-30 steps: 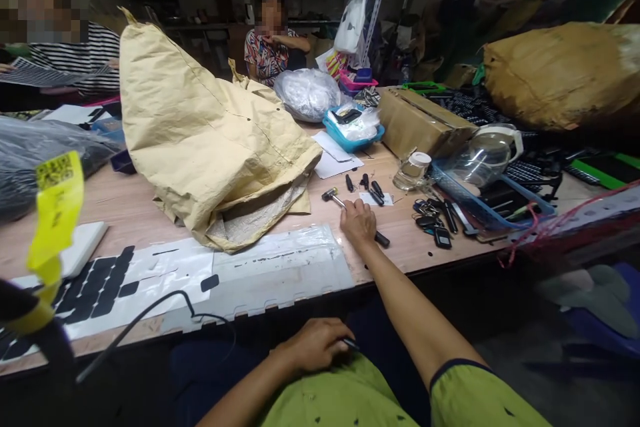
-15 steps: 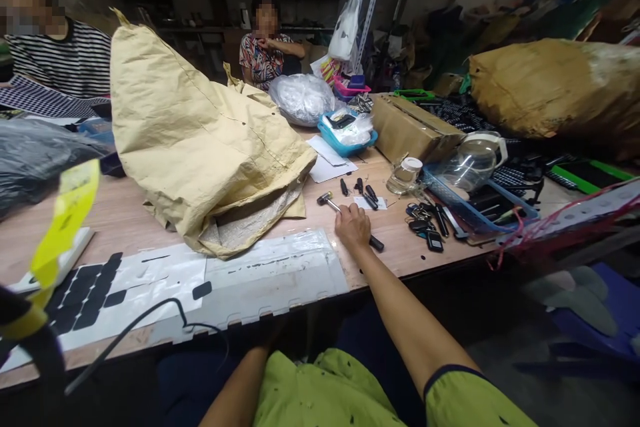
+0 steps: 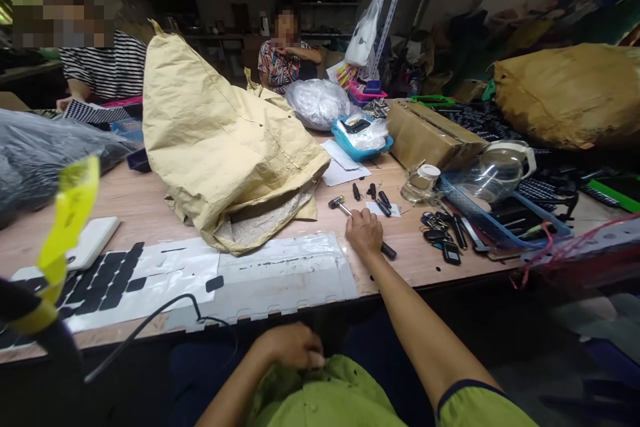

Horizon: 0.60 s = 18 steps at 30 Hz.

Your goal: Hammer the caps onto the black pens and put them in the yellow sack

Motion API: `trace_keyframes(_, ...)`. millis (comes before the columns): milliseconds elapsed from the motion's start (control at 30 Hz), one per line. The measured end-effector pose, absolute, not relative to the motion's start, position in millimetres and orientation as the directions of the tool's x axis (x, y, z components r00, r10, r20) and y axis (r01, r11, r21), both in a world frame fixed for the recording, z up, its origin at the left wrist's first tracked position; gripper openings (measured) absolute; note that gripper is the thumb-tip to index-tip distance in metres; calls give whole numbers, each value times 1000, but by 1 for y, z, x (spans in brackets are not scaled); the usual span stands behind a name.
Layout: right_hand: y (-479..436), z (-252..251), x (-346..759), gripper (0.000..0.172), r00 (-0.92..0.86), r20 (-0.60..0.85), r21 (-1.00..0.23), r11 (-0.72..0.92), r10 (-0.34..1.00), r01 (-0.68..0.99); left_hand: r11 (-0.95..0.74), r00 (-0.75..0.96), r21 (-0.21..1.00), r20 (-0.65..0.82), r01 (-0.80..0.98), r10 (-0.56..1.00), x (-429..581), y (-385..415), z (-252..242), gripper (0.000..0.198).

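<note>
Right hand [image 3: 365,232]: fingers are curled over the hammer [image 3: 341,205], which is laid on the table [image 3: 150,207] near the paper sack [image 3: 225,140] | Left hand [image 3: 290,347]: curled on green cloth [image 3: 340,393]; contents cannot be told.

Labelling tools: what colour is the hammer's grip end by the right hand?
Black: the hammer grip beyond the right hand, head view.

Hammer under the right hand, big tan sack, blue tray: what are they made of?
Hammer: shiny metal head and shaft, glinting; matte black grip, probably rubber or plastic, poking out past the right hand. Sack: stiff creased tan paper, apparently with a pale woven lining at its open mouth. Blue tray: smooth moulded plastic, by its even colour.
</note>
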State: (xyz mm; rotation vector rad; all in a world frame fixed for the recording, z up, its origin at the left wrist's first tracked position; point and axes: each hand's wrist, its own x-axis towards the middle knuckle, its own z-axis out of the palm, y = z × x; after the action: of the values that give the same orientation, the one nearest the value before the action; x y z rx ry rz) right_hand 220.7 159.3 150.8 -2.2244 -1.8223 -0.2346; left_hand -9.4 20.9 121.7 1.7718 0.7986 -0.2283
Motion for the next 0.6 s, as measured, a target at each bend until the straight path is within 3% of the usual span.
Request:
trace_keyframes(100,159,150,222,29,200,290,-93,-181,936,979,98,828,950,-308,298,469,-12,57,175,42)
trace_keyframes(200,159,151,221,28,196,285,-89,-178,938,980,158,539,979,-203,130,818,-12,110,205,41)
trace_keyframes(267,159,151,220,27,192,281,-85,-175,940,981,196,198,958,-238,210,951,-12,145,208,29)
trace_keyframes(367,159,151,219,27,197,279,-81,-182,940,980,353,-210,836,-289,421,934,-15,187,202,21)
trace_keyframes(600,159,148,220,26,181,311,-78,-165,933,983,430,-456,727,-180,535,872,-34,236,207,27)
